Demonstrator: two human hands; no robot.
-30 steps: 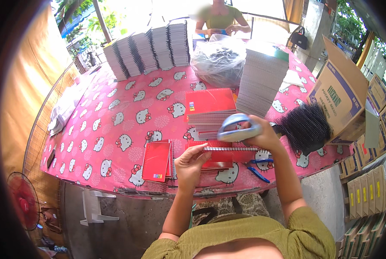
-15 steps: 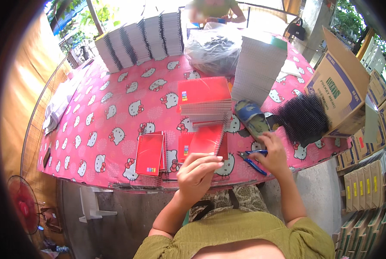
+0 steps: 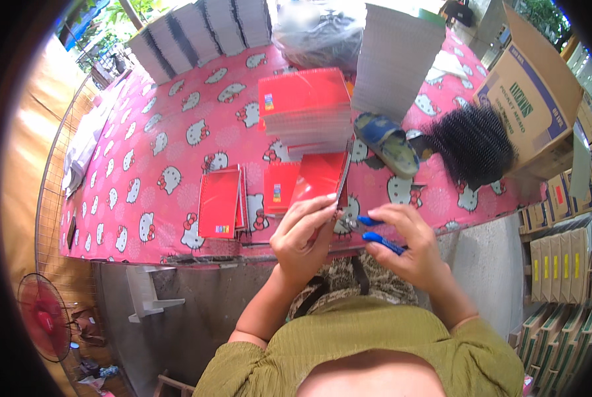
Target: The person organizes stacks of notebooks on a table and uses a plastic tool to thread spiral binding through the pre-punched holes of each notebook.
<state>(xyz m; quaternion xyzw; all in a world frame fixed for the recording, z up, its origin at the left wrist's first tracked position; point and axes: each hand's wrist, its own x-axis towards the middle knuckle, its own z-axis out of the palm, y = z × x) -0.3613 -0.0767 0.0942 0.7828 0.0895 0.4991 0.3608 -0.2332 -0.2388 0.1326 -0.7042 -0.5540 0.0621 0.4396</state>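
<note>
Two hands busy: left hand (image 3: 306, 238) fingers pinch light, bendy red notebook (image 3: 322, 178) by spine edge, right hand (image 3: 408, 248) fingers grip blue pliers (image 3: 378, 239).

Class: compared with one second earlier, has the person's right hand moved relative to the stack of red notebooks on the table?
Yes. The right hand has dropped from near the red notebook stack toward the table's near edge, onto blue-handled pliers.

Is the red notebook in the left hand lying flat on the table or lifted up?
Lifted up: the red-covered notebook is tilted on edge above the pink patterned tablecloth, pinched by the left hand.
</note>
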